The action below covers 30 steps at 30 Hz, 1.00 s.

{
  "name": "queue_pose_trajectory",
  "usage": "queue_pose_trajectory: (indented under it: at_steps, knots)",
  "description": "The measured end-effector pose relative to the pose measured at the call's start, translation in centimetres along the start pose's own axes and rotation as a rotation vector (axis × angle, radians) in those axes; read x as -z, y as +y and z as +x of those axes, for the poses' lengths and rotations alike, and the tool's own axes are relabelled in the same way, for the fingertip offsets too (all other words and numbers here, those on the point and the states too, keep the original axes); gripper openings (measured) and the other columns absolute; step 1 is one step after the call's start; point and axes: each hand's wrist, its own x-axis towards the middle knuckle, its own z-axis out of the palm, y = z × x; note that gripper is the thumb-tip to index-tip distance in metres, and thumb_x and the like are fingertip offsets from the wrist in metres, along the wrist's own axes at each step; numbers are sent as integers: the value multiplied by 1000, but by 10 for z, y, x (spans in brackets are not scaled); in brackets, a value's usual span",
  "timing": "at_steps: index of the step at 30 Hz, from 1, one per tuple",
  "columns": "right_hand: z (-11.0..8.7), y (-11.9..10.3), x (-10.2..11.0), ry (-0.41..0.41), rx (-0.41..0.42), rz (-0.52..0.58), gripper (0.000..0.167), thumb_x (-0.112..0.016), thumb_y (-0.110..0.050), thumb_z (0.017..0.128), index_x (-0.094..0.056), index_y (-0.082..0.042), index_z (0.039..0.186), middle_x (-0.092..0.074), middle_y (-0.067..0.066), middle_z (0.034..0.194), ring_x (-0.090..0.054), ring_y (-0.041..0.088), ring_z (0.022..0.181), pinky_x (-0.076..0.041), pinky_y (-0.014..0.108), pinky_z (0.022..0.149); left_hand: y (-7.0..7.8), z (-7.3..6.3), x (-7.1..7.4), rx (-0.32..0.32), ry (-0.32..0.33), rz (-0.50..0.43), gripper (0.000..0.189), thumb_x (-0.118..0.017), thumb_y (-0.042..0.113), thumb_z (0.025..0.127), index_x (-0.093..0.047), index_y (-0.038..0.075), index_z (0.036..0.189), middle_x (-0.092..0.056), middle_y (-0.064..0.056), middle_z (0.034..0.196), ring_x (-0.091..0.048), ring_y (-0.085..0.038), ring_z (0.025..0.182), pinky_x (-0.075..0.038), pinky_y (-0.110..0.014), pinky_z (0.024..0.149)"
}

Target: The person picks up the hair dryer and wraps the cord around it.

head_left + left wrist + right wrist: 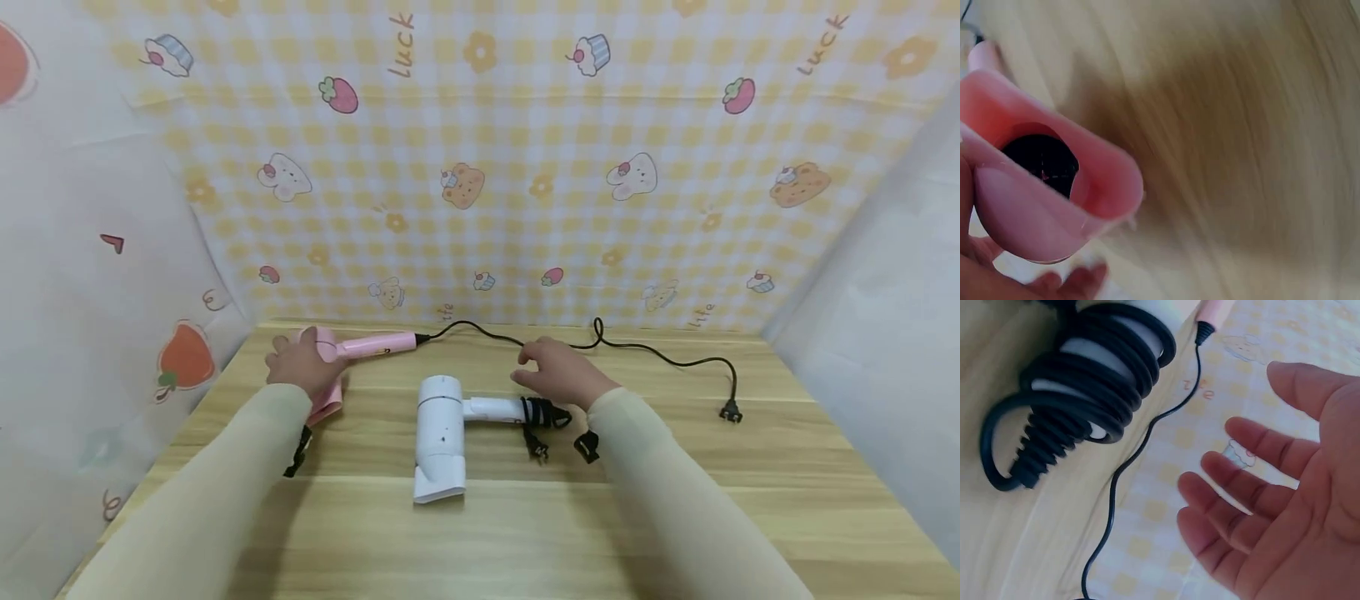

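A pink hair dryer (pixel 378 344) lies at the back left, its black cord running right along the back. My left hand (pixel 298 363) is over its head, thumb on one side and fingers on the other. In the left wrist view the pink nozzle (pixel 1110 181) faces the camera, and blurred fingertips (pixel 1085 278) stand a little off it. In the middle lies a white hair dryer (pixel 441 429), its black cord wound round the handle's end. My right hand (pixel 562 371) hovers above that end, fingers loosely bent and holding nothing, as the palm in the right wrist view shows.
The pink dryer's thin black cord (pixel 656 348) makes a small loop and ends in a plug (pixel 731 411) at the right. The white dryer's plug (pixel 537 448) lies below its handle. A patterned yellow-checked cloth (pixel 510 208) rises behind the wooden table (pixel 495 542).
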Motion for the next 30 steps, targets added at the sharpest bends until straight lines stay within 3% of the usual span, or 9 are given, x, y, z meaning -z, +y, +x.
queue_pose_trajectory:
  at_steps: [4,8,11,17,22,25,28,30]
  knots:
    - [14,-5,-1,-45,7,-51,39,-60,-34,99,-62,-6,125,-56,14,130,-58,28,111,-47,46,95,-5,1,-4,0,-40,-73,95,-61,48,88,-17,-5,153,-23,-48,133,-40,-63,109,-41,-66,87]
    - [28,-9,-5,-60,-3,-68,44,-59,-34,99,-58,-6,133,-52,15,138,-54,31,122,-43,47,101,5,-5,-4,-7,-43,-127,93,-64,44,88,-18,-2,155,-23,-44,136,-40,-61,110,-41,-65,87]
    - [35,-10,-9,-67,-5,-75,48,-59,-33,99,-54,-6,138,-49,16,142,-50,32,127,-41,48,104,18,-9,-2,-22,-80,-176,91,-67,38,89,-17,1,156,-22,-42,139,-42,-57,110,-44,-61,86]
    - [44,-6,-12,-84,36,-102,46,-60,-19,99,-51,-4,141,-51,15,143,-47,32,132,-38,46,108,39,-12,-9,-110,-142,-189,88,-68,32,89,-20,2,156,-26,-38,140,-49,-49,107,-48,-56,88]
    - [47,-1,-14,-149,16,-100,44,-57,-12,99,-51,-5,143,-51,12,144,-47,30,133,-38,46,108,54,-13,-15,-166,-203,-195,88,-72,32,86,-26,4,155,-30,-35,136,-54,-40,97,-53,-45,77]
    - [51,2,-16,-179,7,-112,43,-56,-12,100,-52,-6,142,-53,12,143,-49,30,132,-39,45,107,60,-12,-14,-159,-229,-187,85,-74,33,83,-31,7,151,-33,-32,129,-55,-38,94,-53,-42,72]
    - [57,4,-19,-191,-2,-135,39,-56,-12,100,-55,-6,139,-56,12,140,-50,31,131,-40,45,106,64,-10,-14,-159,-212,-140,79,-76,36,80,-36,6,142,-33,-30,126,-50,-42,102,-50,-47,77]
    - [60,6,-22,-194,-22,-164,36,-54,-11,100,-58,-7,136,-58,11,137,-51,30,129,-41,45,105,66,-6,-18,-187,-192,-91,80,-74,39,80,-37,6,143,-29,-32,134,-42,-49,116,-48,-55,85]
